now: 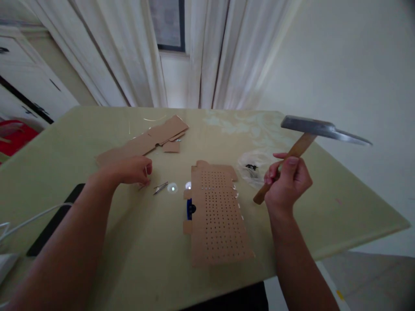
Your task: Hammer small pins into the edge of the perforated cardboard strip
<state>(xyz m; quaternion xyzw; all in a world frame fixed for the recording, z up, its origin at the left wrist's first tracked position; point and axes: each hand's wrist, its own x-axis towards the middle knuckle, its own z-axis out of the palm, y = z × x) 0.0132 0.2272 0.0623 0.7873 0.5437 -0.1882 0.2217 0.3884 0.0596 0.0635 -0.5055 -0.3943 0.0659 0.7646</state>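
Note:
A hammer with a wooden handle and a long steel head (pixel 308 125) is raised over the table's right side. My right hand (pixel 288 177) is closed around its handle. On the left, my left hand (pixel 138 170) is low over the table, fingertips pinched together. A thin nail-like piece shows at those fingertips, but the grip on it is unclear. Just right of that hand lie a few thin metal nails (pixel 160 188). In the middle lies a flat cardboard piece (pixel 223 211) punched with rows of small holes.
Cardboard scraps (pixel 145 140) lie behind my left hand. Beside the punched piece are a small round shiny disc (pixel 173 188) and a blue object (pixel 189 209) partly under its edge. A clear plastic bag (pixel 248 162) sits near the hammer. A black flat object (pixel 53 224) and white cable (pixel 39 214) lie left.

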